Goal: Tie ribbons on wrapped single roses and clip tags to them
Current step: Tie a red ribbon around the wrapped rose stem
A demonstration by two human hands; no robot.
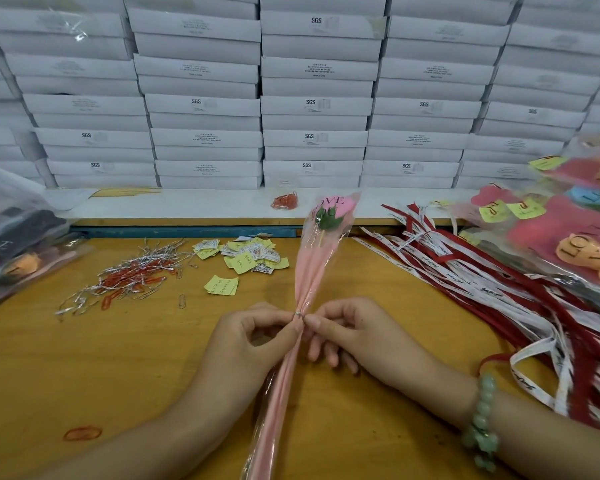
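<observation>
**Wrapped rose (307, 271) at the centre of the table (84, 358), with both hands at its twist tie (298, 315).**

The rose runs lengthwise, flower end away from the person and stem end toward the lower edge of the view. Its pink paper sits inside clear film and is gathered narrow at mid-length, where the silver twist tie encircles it. The left hand (257, 341) and the right hand (347, 330) each have thumb and forefinger clamped on the wrap at the tie, from opposite sides. The remaining fingers (321, 351) are loosely curled. A green bracelet (482, 420) is on the right wrist. Left of the rose lie yellow tags (246, 259), and farther left are spare silver ties mixed with orange paper clips (132, 273). On the right, red and white ribbons (482, 282) are spread out, partly under bagged roses (568, 237). White boxes (312, 98) are stacked behind.
</observation>
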